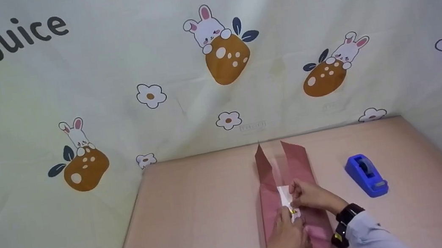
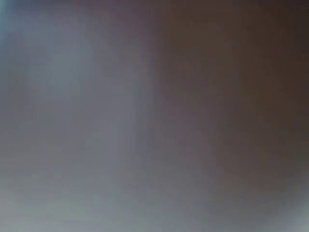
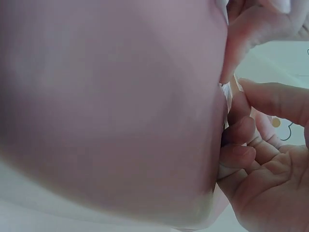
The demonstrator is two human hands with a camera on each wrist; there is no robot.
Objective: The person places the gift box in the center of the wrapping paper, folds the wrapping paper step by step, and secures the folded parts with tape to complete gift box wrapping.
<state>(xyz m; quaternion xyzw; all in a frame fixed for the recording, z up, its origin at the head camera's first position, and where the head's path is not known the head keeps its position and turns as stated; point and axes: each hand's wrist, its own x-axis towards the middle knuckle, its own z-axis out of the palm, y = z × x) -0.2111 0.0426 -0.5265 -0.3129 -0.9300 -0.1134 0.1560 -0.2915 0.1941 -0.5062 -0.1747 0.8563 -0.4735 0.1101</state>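
A sheet of pink paper (image 1: pixel 274 219) lies lengthwise on the table, its two sides folded up and inward over a white item (image 1: pixel 285 194) with a small yellow mark. At the near part of the fold, my left hand (image 1: pixel 285 237) rests on the paper with bent fingers; its grip is partly hidden. My right hand (image 1: pixel 312 197) is just beyond it, over the white item. In the right wrist view, its thumb and index finger pinch a small, thin, shiny strip (image 3: pixel 239 86) that looks like clear tape. The left wrist view is a dark blur.
A blue tape dispenser (image 1: pixel 366 175) with a roll in it stands to the right of the paper. The table (image 1: pixel 190 213) has a peach cover. Behind and beside it hangs a pale cloth (image 1: pixel 131 59) printed with rabbits and flowers.
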